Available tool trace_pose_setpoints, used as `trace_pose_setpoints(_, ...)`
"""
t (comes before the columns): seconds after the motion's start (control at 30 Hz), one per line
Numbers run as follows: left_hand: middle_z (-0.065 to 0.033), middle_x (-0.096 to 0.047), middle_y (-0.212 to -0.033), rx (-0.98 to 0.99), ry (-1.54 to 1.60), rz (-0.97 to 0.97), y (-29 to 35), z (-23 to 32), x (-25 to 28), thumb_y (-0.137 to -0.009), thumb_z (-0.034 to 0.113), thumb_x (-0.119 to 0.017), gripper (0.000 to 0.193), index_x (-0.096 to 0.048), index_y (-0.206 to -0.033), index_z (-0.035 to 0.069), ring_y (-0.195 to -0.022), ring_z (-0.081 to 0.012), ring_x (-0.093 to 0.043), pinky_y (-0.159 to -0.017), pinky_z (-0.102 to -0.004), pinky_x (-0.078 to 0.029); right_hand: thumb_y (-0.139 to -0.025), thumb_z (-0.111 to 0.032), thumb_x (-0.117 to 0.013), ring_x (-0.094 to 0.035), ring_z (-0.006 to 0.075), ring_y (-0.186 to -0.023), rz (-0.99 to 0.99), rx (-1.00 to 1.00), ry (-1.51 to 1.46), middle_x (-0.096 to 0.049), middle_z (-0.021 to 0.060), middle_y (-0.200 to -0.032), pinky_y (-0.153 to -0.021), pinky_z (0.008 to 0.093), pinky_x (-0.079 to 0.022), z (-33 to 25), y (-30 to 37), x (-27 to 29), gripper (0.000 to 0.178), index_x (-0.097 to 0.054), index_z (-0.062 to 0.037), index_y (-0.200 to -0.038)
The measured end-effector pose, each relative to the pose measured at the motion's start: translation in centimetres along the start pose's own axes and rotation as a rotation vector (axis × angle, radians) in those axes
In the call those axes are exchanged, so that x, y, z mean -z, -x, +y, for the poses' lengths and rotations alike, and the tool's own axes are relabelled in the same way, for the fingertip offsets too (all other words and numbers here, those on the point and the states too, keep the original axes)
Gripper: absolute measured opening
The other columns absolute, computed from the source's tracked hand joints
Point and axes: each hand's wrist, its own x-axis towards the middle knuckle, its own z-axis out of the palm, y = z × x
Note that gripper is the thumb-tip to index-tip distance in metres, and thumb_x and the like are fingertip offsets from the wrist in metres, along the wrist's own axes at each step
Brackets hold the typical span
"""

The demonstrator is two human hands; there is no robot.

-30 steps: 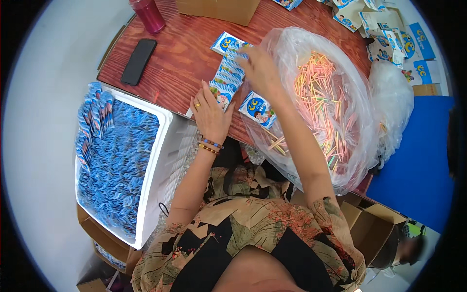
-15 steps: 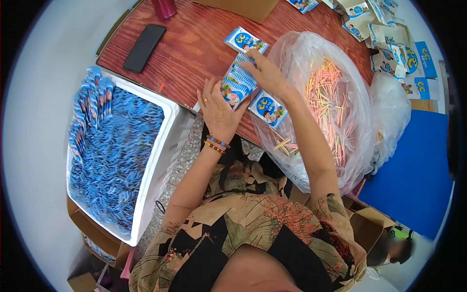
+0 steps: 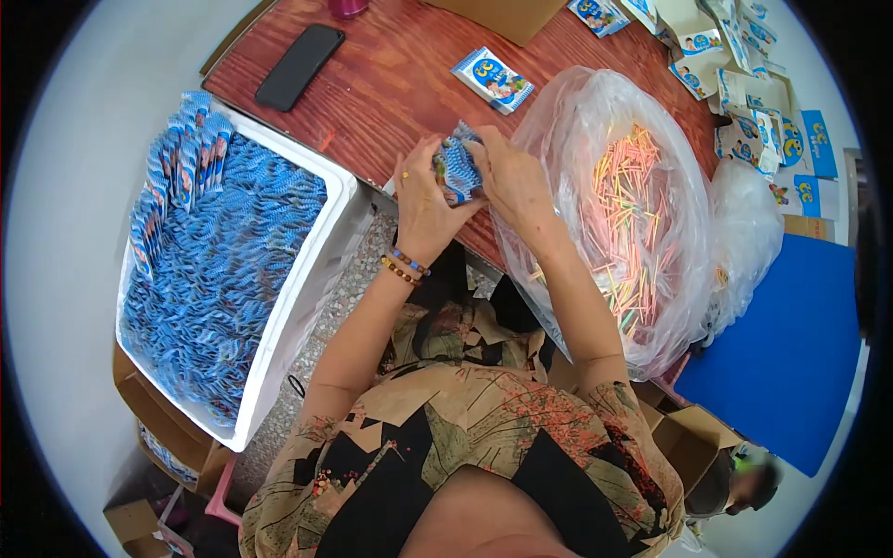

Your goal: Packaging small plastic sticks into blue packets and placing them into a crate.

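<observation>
A bunch of small blue-and-white candy packets (image 3: 458, 169) is held between my two hands over the front edge of the wooden table. My left hand (image 3: 425, 203) is closed along the left side of the bunch. On its other side, my right hand (image 3: 517, 186) grips the packets, with part of them hidden behind its fingers. Beyond my hands a single flat packet (image 3: 494, 80) lies on the table. To the right of my right hand sits a large clear plastic bag (image 3: 549, 121), its mouth spread around many thin pink and yellow sticks (image 3: 633, 186).
At left stands a white foam box (image 3: 337, 200) full of blue packets (image 3: 219, 279). On the table (image 3: 391, 84) lie a black phone (image 3: 299, 67) and, at the far right, several small printed boxes (image 3: 749, 88). A blue board (image 3: 777, 344) is at right; another person (image 3: 744, 484) shows lower right.
The row of packets that lay on the table is now lifted and gathered between both hands. The loose packet beside my right hand no longer shows on the table.
</observation>
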Motion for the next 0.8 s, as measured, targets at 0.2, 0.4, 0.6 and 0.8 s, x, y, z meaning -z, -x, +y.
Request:
trace_pose_setpoints(0.2,-0.0187,-0.049,-0.126,0.169,0.092,0.045,-0.2,0.4,-0.8,-0.057,0.019,-0.089,0.092,-0.036,-0.131,0.000,-0.115,-0.0369,-0.049,-0.098,-0.0416,-0.040,-0.097,-0.024,-0.049,-0.061,0.0422,-0.085,0.005,0.031,-0.130,-0.063,0.0232,-0.093,-0.070,0.0475,-0.048,0.7,-0.1,0.0,0.026,-0.056,-0.0041,-0.112)
trace_pose_setpoints(0.4,-0.0206,-0.052,-0.116,0.080,0.206,0.048,-1.2,-0.4,-0.7,-0.056,0.015,-0.087,0.085,-0.042,-0.126,-0.003,-0.111,-0.0382,-0.050,-0.097,-0.0423,-0.041,-0.097,-0.019,-0.047,-0.060,0.0407,-0.093,-0.042,0.054,-0.226,-0.062,0.0229,-0.102,-0.077,0.0428,-0.048,-0.3,-0.2,0.7,0.026,-0.058,-0.0006,-0.112)
trace_pose_setpoints(0.6,-0.0228,-0.051,-0.119,0.076,0.123,0.061,-0.7,-1.3,-1.3,-0.060,0.018,-0.083,0.079,-0.043,-0.124,-0.004,-0.112,-0.0402,-0.049,-0.099,-0.0453,-0.040,-0.089,-0.027,-0.062,-0.063,0.0360,-0.093,-0.091,0.077,-0.186,-0.064,0.0202,-0.100,-0.079,0.0412,-0.048,0.2,0.1,-0.6,0.041,-0.054,-0.0007,-0.120)
trace_pose_setpoints(0.8,-0.0212,-0.051,-0.120,-0.028,0.049,0.094,-0.9,-1.2,-0.9,-0.064,0.013,-0.079,0.073,-0.043,-0.125,-0.004,-0.114,-0.0401,-0.048,-0.103,-0.0467,-0.036,-0.084,-0.020,-0.070,-0.065,0.0224,-0.079,-0.051,0.086,-0.177,-0.065,0.0163,-0.092,-0.070,0.0335,-0.050,-0.2,-0.1,-1.1,0.041,-0.056,0.0025,-0.116)
